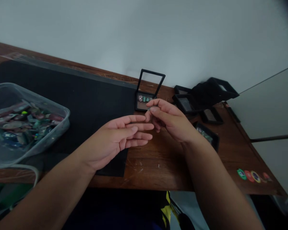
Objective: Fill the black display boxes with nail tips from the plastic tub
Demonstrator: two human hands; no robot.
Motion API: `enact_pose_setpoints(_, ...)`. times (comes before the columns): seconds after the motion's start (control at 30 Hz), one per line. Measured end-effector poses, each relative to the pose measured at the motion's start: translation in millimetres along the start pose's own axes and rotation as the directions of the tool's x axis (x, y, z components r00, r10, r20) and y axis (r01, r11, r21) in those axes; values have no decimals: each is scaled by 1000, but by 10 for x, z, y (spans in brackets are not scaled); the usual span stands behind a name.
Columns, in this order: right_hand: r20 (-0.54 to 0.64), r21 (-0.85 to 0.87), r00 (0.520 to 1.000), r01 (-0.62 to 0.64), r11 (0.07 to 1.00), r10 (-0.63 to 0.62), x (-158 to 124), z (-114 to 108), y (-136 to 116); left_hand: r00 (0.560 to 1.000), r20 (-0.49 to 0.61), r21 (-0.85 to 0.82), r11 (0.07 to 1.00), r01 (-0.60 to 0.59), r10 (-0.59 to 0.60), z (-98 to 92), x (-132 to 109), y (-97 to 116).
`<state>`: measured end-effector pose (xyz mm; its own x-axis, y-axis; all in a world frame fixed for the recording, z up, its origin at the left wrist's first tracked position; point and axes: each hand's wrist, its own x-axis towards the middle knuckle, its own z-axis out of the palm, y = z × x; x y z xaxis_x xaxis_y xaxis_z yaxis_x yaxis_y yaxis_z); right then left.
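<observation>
My left hand [121,132] is held over the right edge of the black mat [96,95], fingers stretched out and holding nothing. Close to its fingertips, my right hand [169,118] pinches a small greyish piece between thumb and index finger, too little of it showing to name. Just beyond, an open black-framed display case [136,103] stands with its lid raised. Several small round pieces [144,98] in pink, green and white lie in a row inside it. My right fingers overlap the case's lower right corner.
A clear plastic tub [64,119] of many small colourful pieces sits at left on the mat. Black cases [186,103] are piled at the back right, another case [214,142] lies beside my right wrist. Several round coloured stickers [255,176] are near the table's [156,172] right front edge.
</observation>
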<state>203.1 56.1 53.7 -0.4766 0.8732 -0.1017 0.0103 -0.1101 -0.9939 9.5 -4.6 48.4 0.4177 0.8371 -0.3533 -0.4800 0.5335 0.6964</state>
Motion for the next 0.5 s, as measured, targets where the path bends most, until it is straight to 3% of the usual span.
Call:
enact_pose_setpoints(0.27, 65, -100, 993, 101, 990, -95, 7, -55, 42, 1000, 12, 84, 996, 15, -16, -2, -19, 4)
enact_pose_setpoints(0.5, -68, -337, 976, 175, 925, -209, 133, -233, 179, 998, 11, 67, 996, 59, -60, -10, -7, -20)
